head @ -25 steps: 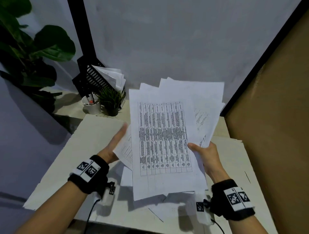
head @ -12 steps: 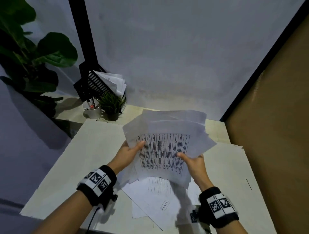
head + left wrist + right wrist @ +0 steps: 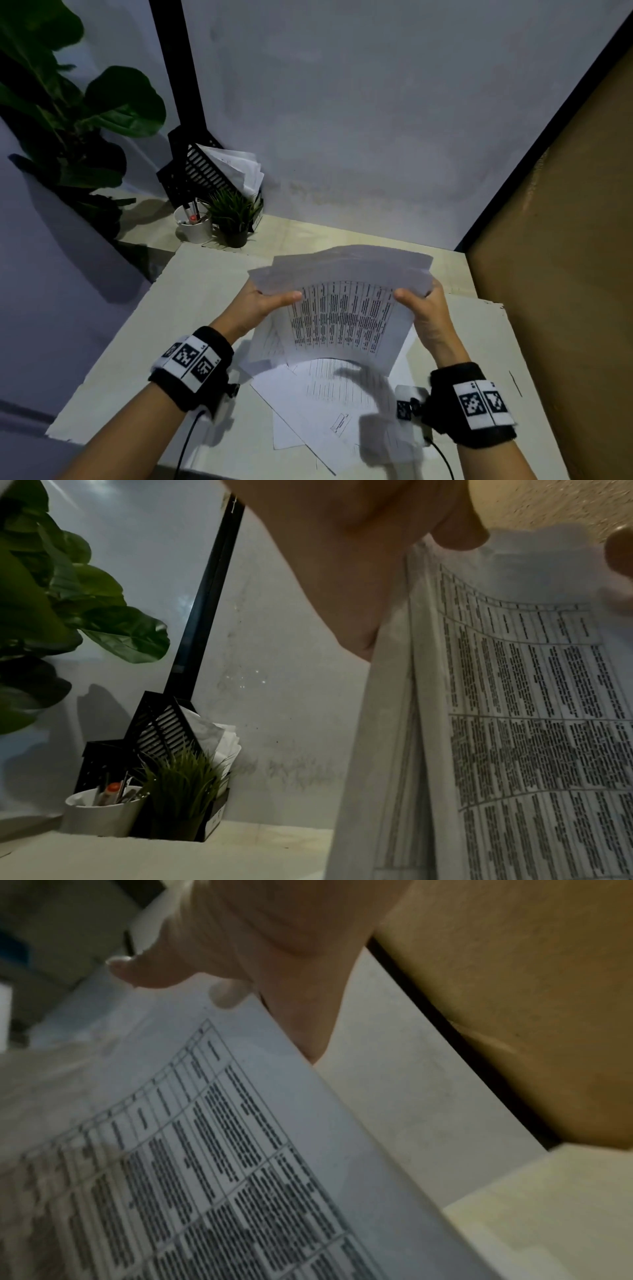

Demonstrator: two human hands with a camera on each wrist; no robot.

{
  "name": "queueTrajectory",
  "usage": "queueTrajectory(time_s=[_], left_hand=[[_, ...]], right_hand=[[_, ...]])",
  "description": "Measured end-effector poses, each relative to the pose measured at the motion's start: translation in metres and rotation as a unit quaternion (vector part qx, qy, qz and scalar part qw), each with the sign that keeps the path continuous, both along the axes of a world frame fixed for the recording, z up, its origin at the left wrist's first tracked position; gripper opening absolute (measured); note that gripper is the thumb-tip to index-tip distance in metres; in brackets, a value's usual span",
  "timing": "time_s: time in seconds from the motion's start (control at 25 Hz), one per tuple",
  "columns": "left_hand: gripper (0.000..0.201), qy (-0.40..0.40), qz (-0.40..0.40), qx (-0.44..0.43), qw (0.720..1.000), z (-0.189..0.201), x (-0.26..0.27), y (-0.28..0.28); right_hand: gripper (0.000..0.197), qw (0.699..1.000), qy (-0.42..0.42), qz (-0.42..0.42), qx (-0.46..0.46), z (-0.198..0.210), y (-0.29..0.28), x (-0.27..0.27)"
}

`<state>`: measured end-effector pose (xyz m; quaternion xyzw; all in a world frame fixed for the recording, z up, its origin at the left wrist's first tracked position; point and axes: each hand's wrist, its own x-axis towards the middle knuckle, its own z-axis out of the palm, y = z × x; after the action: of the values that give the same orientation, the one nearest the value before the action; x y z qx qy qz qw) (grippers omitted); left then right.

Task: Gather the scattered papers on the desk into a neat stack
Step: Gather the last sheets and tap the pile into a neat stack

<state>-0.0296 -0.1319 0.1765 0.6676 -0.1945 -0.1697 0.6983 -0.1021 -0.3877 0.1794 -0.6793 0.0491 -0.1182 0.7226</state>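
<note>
The left hand [image 3: 260,308] and the right hand [image 3: 426,308] each grip one side of a bundle of papers [image 3: 342,308], held above the worktop [image 3: 191,308]. Its top sheet carries a printed table, the text too small to read. More loose sheets [image 3: 325,404] lie scattered underneath on the worktop.

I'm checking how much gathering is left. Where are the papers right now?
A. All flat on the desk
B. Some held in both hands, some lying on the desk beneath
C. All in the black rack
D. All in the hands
B: the left hand and right hand grip a bundle of papers, while loose sheets lie on the desk below it.
</note>
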Motion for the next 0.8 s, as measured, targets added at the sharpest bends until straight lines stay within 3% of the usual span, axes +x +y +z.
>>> queueTrajectory(time_s=[0.12,0.16,0.28,0.44,0.52,0.6,0.8], left_hand=[[0.074,0.003,-0.001,-0.005,1.0,-0.006,0.004,-0.001],[0.079,0.007,0.006,-0.003,1.0,-0.012,0.004,-0.002],[0.085,0.063,0.07,0.001,0.996,-0.029,0.0,-0.005],[0.079,0.056,0.113,-0.031,0.991,-0.021,0.001,0.0],[0.082,0.014,0.086,-0.03,0.996,-0.013,0.0,0.005],[0.069,-0.017,0.06,-0.029,0.998,-0.007,-0.004,0.004],[0.056,-0.08,0.107,-0.05,0.99,0.001,-0.006,-0.006]], right_hand=[[0.076,0.997,0.071,-0.027,0.006,-0.027,0.006,-0.003],[0.069,0.995,0.1,-0.026,-0.003,-0.039,0.011,-0.006],[0.025,0.99,0.128,-0.062,-0.013,-0.055,0.033,-0.01],[0.024,0.994,0.073,-0.082,0.012,-0.038,0.036,-0.008],[0.044,0.995,0.049,-0.078,0.03,-0.027,0.037,-0.009],[0.07,0.995,0.047,-0.084,0.039,-0.02,0.038,-0.01],[0.072,0.977,-0.035,-0.207,0.041,0.0,0.052,0.001]])
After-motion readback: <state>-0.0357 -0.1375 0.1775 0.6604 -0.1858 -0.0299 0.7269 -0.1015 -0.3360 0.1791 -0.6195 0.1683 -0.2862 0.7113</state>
